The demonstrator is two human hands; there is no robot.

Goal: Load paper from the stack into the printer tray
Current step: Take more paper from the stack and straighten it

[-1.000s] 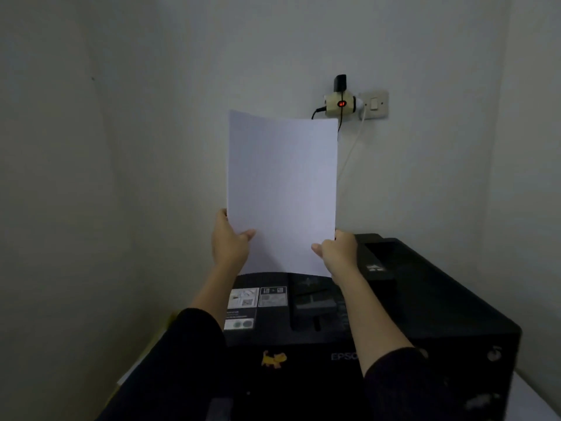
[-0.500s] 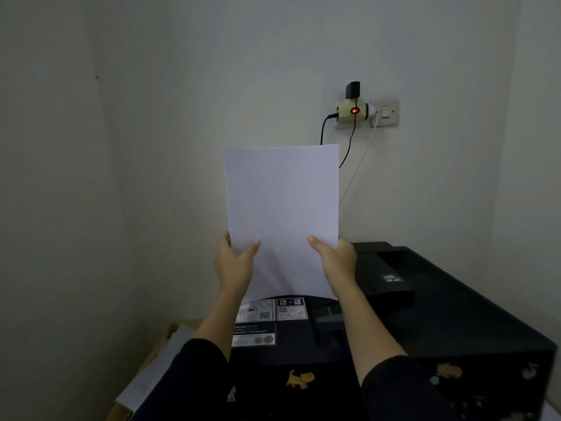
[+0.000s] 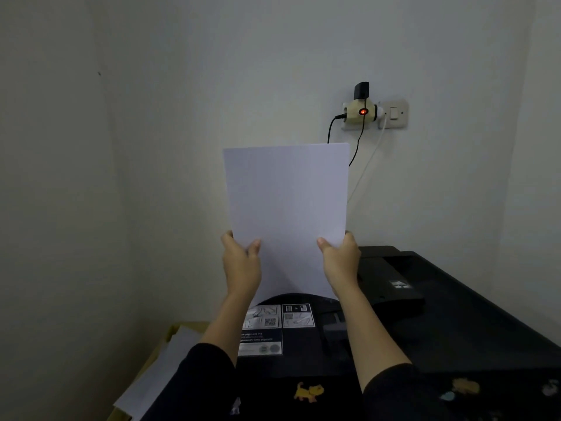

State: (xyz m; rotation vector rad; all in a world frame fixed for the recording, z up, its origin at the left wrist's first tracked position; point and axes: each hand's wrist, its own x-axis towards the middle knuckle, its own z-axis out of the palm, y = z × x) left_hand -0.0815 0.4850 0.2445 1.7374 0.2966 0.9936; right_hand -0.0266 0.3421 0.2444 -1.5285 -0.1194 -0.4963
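Smooth white paper [image 3: 287, 208] upright, lower side edges pinched by left grip [image 3: 241, 265] and right grip [image 3: 341, 262], bottom edge near black printer [image 3: 440, 329]

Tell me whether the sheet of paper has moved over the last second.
Yes. The sheet of paper has gone down: its top edge was about level with the wall plug adapter and now lies clearly below it.

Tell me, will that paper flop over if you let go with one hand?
Probably; the paper looks thin, and the left hand and right hand both pinch its lower sides. Likely light too, since mere pinches hold it up.
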